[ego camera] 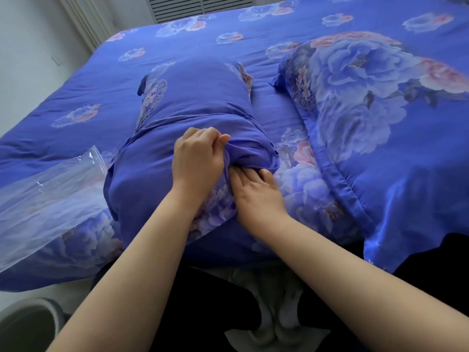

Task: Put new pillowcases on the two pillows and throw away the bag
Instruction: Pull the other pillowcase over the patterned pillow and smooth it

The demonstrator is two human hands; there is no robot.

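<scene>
- the left hand (196,158) pinches a fold of the blue pillowcase opening between curled fingers and thumb, lifting the flap at the near end of the plump blue floral-print pillow (193,138) in the middle of the bed.
- the right hand (256,191) lies just beside it with fingers fairly straight, the tips pushed under the lifted flap; it seems to be tucking the filling or inner flap in rather than gripping anything.
- this middle pillow is nearly dressed: the new case covers its whole visible length, and only the near opening is bunched and unfinished.
- the second pillow, flat with a big blue and pink peony print and a flanged border (380,118), lies to the right, near but apart from the first. it looks fully cased and smoothed, so i judge that one done.
- the clear crinkled plastic bag (48,196) lies on the left edge of the blue floral bedspread (83,80), touching the worked pillow's left side. nobody is holding it, so the throwing away is still to do.
- a round grey bin (28,323) shows at the lower left on the floor, likely where the bag goes, though its inside is hard to make out.
- by my reckoning, what remains is closing this flap neatly, then taking the bag to the bin.
</scene>
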